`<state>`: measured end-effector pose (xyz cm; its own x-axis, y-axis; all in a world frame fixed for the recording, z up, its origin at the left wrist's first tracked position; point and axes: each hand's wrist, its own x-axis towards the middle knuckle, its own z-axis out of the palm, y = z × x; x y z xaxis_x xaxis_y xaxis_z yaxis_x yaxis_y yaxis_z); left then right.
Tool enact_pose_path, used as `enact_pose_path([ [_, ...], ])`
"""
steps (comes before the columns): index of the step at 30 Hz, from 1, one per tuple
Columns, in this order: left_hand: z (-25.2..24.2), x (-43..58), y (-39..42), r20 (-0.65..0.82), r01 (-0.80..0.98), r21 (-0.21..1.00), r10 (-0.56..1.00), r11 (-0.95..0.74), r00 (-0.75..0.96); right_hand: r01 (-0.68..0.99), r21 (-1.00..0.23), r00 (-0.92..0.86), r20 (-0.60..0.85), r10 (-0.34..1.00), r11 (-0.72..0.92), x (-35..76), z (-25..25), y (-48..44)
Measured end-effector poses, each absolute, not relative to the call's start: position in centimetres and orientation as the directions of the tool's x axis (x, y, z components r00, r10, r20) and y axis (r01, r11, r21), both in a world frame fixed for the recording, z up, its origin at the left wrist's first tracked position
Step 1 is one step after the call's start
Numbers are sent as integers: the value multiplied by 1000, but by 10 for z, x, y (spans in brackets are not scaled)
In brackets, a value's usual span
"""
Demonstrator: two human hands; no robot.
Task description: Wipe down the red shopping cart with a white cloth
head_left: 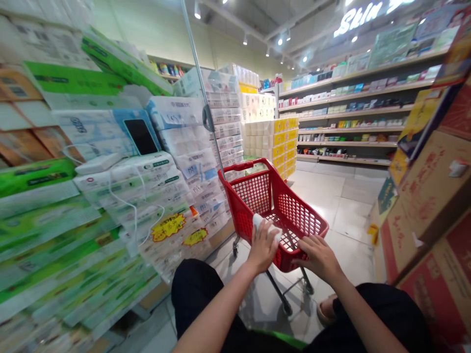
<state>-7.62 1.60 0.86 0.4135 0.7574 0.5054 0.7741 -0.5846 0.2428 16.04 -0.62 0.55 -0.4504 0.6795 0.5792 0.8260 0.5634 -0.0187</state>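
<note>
A small red shopping cart (pixel 241 211) with lattice plastic sides stands on wheels between my knees and the aisle. My left hand (pixel 264 247) presses a folded white cloth (pixel 257 221) against the cart's near left rim, its fingers over the cloth. My right hand (pixel 318 255) is closed around the rim at the near right corner, thumb underneath. White floor shows through the holes in the basket. A tall metal pole (pixel 198 68) with a dark clip rises from the cart's far left corner.
Stacked tissue packs (pixel 187 147) line the left side, with a phone (pixel 142 137) and a white cable on them. Cardboard boxes (pixel 430 181) stand close on the right. Stocked shelves (pixel 353 93) fill the back. Pale floor tiles (pixel 349 215) run beyond the cart.
</note>
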Motion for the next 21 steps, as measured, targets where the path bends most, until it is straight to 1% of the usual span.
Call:
enact_pose_path([
  [3,3,-59,-19,506,727,230,717,-647,479,855,-22,-400,607,686,518,146,8,-11],
  [5,3,-60,-26,500,715,221,707,-663,501,872,-36,-364,621,694,489,136,9,-15],
  [11,17,-105,7,420,681,136,665,-719,618,888,-86,-309,616,725,452,109,0,-15],
  [14,28,-127,40,413,722,146,705,-676,576,875,-95,-325,611,722,475,100,-2,-14],
  [17,34,-137,72,399,765,198,763,-613,508,862,-79,-349,623,700,500,94,-1,-17],
  [19,34,-136,85,399,772,238,784,-589,476,870,-64,-341,639,690,489,92,-1,-21],
  [21,28,-130,88,429,761,279,785,-585,447,885,-51,-322,651,687,463,91,-2,-26],
])
